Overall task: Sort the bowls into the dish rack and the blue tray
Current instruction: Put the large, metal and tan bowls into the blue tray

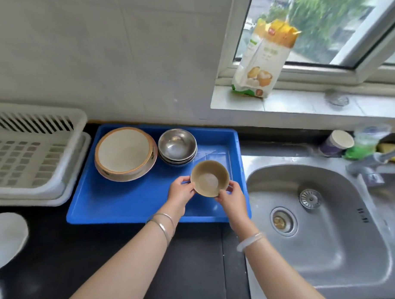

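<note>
While both hands grip it, the small round tan bowl point(210, 178) sits mouth-up over the right front part of the shallow blue plastic tray point(118, 205), its opening turned slightly toward the camera. Being round, it has no long axis. The left hand point(181, 191) holds its left side with the fingers curled at the rim. The right hand point(232, 198) holds its near right edge, fingers bent under the wall. Whether the bowl touches the tray floor I cannot tell.

One tan bowl is in the hands. At the tray's back stands one stack of shiny steel bowls point(177, 146), several deep, exact number unclear. Just to its left is one stack of large cream bowls with brown rims point(125, 153), at least two. One white slotted plastic dish rack point(35, 155) stands left of the tray on the dark bench point(84, 265). One steel sink point(329, 234) lies to the right. Two silver bangles point(164, 224) circle the left wrist, and one pale bangle point(251, 241) circles the right.
</note>
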Available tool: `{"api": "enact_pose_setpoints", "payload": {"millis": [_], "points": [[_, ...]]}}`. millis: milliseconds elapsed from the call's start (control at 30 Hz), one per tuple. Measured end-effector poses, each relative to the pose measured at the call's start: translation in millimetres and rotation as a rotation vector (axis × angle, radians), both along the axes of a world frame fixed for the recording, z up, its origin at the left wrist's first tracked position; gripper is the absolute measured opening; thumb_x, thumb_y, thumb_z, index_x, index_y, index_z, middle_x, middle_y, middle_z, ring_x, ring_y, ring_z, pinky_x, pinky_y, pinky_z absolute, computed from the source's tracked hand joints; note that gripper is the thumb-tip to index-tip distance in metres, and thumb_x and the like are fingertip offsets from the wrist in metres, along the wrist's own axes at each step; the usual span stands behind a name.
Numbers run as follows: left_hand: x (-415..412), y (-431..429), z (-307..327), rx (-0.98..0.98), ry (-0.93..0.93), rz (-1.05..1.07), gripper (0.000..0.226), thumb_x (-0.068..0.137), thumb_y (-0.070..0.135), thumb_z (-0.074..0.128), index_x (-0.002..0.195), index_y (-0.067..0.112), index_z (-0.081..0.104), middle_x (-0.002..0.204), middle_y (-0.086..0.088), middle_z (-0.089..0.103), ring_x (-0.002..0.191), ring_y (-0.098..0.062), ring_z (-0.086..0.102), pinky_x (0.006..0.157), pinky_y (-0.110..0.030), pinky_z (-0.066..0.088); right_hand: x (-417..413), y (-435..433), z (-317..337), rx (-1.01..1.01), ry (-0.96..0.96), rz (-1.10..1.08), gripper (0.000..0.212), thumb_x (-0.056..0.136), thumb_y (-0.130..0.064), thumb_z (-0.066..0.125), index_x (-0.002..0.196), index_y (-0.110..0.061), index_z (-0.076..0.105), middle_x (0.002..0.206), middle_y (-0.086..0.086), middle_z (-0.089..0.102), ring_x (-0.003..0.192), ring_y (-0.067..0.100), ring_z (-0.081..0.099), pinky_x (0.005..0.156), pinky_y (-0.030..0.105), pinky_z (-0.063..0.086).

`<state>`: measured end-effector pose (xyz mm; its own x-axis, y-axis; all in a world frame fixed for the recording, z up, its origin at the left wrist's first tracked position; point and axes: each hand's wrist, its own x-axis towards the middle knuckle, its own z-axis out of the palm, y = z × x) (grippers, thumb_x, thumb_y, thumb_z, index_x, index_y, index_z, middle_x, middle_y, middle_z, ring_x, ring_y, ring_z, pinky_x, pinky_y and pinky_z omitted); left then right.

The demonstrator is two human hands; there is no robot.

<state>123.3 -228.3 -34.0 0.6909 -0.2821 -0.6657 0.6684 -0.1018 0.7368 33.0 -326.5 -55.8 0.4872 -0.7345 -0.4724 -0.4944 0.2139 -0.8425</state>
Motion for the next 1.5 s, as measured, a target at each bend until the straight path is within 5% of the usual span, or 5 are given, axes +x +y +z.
{"api": "enact_pose_setpoints", "payload": {"millis": [133,467,633,933,1500], "points": [[9,-14,-16,-0.005,0.011,0.006,0.026,0.089,-0.005,0.05,0.114,-0.001,0.054,0.098,-0.013,0.058,0.086,-0.019,0.059,0.069,-0.016,0.052,13,-4,-13,-0.004,-0.001,-0.005,0.033,0.086,-0.005,0.055,0.108,-0.027,0.044,0.103,-0.005,0.055,0.071,0.001,0.06,0.062,0.019,0.051],[25,-49,-34,-0.077,0.019,0.098,0.022,0.09,-0.003,0.051,0.112,-0.002,0.054,0.097,-0.01,0.06,0.099,-0.02,0.057,0.074,-0.018,0.053,43,-28,-29,0.136,-0.127,-0.17,0.033,0.087,0.0,0.053,0.116,-0.016,0.051,0.101,-0.005,0.057,0.084,0.009,0.062,0.053,0.011,0.051],[33,-67,-41,-0.131,0.011,0.162,0.018,0.091,-0.003,0.049,0.106,0.004,0.057,0.104,-0.012,0.06,0.099,-0.021,0.058,0.076,-0.02,0.054,61,-39,-32,0.186,-0.177,-0.23,0.033,0.089,-0.004,0.054,0.12,-0.014,0.052,0.112,0.011,0.063,0.1,0.027,0.065,0.067,0.02,0.053],[39,-87,-46,-0.143,-0.037,0.101,0.035,0.094,0.002,0.043,0.126,0.011,0.055,0.112,-0.006,0.061,0.102,-0.018,0.055,0.087,-0.027,0.045,84,-54,-37,0.123,-0.145,-0.242,0.033,0.091,-0.007,0.054,0.124,-0.009,0.057,0.115,0.009,0.065,0.101,0.02,0.064,0.085,0.029,0.054],[31,-61,-41,0.112,-0.239,-0.129,0.036,0.095,0.014,0.046,0.13,0.006,0.051,0.105,-0.008,0.062,0.096,-0.022,0.057,0.082,-0.032,0.05,61,-50,-12,0.175,-0.103,-0.11,0.036,0.098,-0.017,0.043,0.134,-0.016,0.045,0.112,0.001,0.056,0.084,0.015,0.064,0.069,0.022,0.052]]}}
